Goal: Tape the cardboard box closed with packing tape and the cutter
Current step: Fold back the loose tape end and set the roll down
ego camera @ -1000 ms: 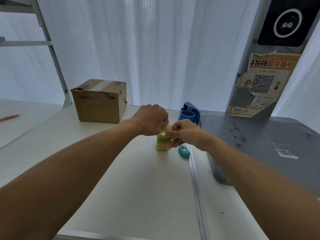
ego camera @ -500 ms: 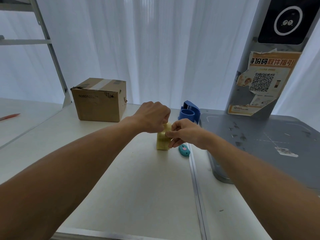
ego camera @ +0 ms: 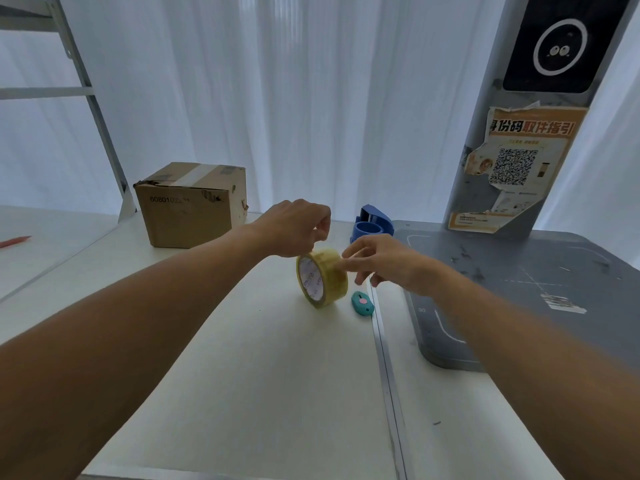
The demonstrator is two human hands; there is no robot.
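Has swung the packing tape roll [ego camera: 322, 278] core-face forward, top pinched in the left hand [ego camera: 294, 230], right hand [ego camera: 388, 263] loosened to straight fingers feeling the band, probably for the tape end; cutter [ego camera: 362, 303] just beside, cardboard box [ego camera: 190, 206] well apart.

A person's left hand [ego camera: 294, 230] grips the top of a packing tape roll [ego camera: 322, 278] standing on edge on a white table [ego camera: 242, 375], as right hand [ego camera: 388, 263] fingertips [ego camera: 346, 265] touch its outer band. A teal cutter [ego camera: 362, 303] lies just below those fingertips, a blue dispenser [ego camera: 372, 226] just beyond them, and the cardboard box [ego camera: 194, 206] well to their left.
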